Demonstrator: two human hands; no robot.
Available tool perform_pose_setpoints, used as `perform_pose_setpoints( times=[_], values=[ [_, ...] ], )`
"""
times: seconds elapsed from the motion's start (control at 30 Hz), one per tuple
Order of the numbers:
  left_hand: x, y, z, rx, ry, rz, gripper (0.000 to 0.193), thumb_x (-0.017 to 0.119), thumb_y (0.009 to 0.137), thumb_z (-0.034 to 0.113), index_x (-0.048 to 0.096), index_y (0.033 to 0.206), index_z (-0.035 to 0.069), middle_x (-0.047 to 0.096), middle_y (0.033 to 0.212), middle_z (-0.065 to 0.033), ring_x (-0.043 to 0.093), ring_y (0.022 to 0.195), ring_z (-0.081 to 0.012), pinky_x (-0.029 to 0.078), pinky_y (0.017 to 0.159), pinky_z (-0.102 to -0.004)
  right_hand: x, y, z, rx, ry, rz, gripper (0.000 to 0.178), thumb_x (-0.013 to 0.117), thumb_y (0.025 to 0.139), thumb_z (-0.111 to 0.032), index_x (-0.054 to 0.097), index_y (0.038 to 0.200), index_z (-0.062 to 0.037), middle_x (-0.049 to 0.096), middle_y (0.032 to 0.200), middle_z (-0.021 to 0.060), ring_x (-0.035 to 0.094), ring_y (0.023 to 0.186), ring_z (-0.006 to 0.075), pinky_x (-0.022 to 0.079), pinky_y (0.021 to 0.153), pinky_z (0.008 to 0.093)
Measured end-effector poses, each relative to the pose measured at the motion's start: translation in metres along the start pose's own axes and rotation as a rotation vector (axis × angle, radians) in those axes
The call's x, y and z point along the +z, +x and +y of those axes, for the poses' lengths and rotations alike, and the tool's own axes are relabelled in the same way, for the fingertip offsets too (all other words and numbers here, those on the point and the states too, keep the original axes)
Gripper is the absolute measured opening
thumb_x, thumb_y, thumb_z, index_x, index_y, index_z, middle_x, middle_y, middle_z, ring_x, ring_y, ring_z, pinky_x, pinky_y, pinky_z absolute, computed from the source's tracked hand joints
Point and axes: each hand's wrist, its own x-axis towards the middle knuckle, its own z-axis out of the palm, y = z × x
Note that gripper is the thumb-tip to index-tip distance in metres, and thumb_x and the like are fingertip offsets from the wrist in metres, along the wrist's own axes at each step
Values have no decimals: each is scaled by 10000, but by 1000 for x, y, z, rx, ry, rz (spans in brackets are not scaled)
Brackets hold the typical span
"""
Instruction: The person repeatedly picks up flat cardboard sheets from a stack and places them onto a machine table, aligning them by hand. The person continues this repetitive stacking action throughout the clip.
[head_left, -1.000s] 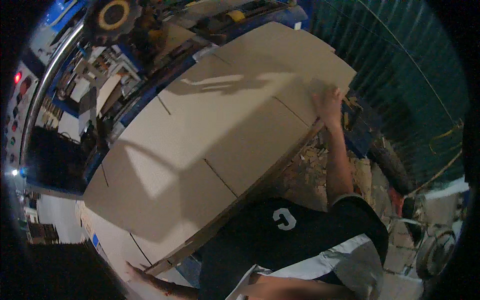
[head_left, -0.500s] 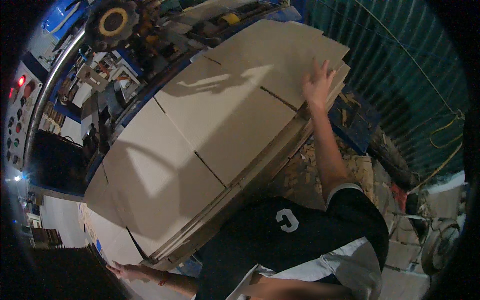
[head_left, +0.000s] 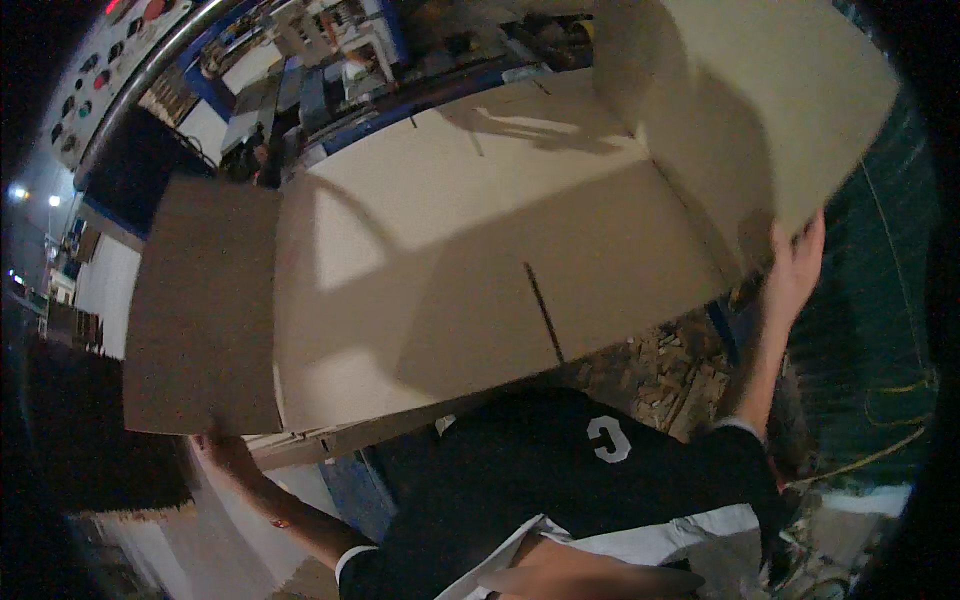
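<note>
A large slotted cardboard sheet (head_left: 470,220) lies in front of me, its two end panels bent upward. Around the near edge of the darker left panel (head_left: 205,310), the fingers of my left hand (head_left: 218,455) are closed, partly hidden behind the board. My right hand (head_left: 797,262) grips the near lower edge of the tall right panel (head_left: 800,110), fingers wrapped over it. A dark slot runs in from the sheet's near edge, between the two creases. Beneath it, edges of more cardboard sheets (head_left: 375,432) show along the near left side.
Beyond the sheet stands a blue-framed machine (head_left: 330,85) with a curved metal rail (head_left: 135,75). A control panel (head_left: 100,75) with buttons is at far left. Cardboard scraps (head_left: 670,375) litter the floor at right, beside a green corrugated wall (head_left: 870,270). A yellow rope (head_left: 870,458) hangs there.
Both end panels have swung up from flat. My right hand moved right and nearer, closing on its panel; my left went from spread fingers to gripping the left one. The view shifted.
</note>
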Motion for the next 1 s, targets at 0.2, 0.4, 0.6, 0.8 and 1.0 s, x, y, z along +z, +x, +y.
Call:
perform_pose_setpoints(
  times=[0.2,0.4,0.6,0.8,1.0],
  values=[
    [134,-101,7,256,691,-474,387,574,778,45,552,1164,33,497,1257,-125,443,1166,-284,336,985,-393,14,-88,6,-559,-23,-1045,266,520,807,-28,643,1035,-88,630,1102,88,540,1136,262,323,1019,463],
    [202,-102,6,601,1305,-1107,506,594,753,150,530,1254,165,444,1351,-96,374,1270,-317,257,1068,-443,31,-91,17,-643,-93,-1196,304,554,773,-27,642,1043,-135,607,1155,62,494,1183,261,305,1032,486],
    [196,-88,-3,574,1258,-1082,452,491,813,147,519,1264,172,427,1363,-98,368,1273,-320,251,1065,-467,52,-67,40,-847,-183,-1271,373,597,783,-113,585,1156,-130,437,1355,73,358,1287,267,252,1067,464],
    [218,-36,-20,628,1167,-984,449,399,853,119,495,1287,179,412,1373,-92,371,1269,-310,261,1066,-447,124,-16,76,-666,-336,-1394,406,516,862,-362,536,1218,-167,382,1394,76,314,1297,278,185,1084,457],
    [275,32,-68,736,1066,-848,509,554,775,22,499,1268,134,461,1315,-124,424,1210,-328,349,1015,-403,226,29,102,-618,-382,-1282,440,555,838,-413,583,1175,-133,443,1339,117,492,1142,318,302,996,474]
  ],
)
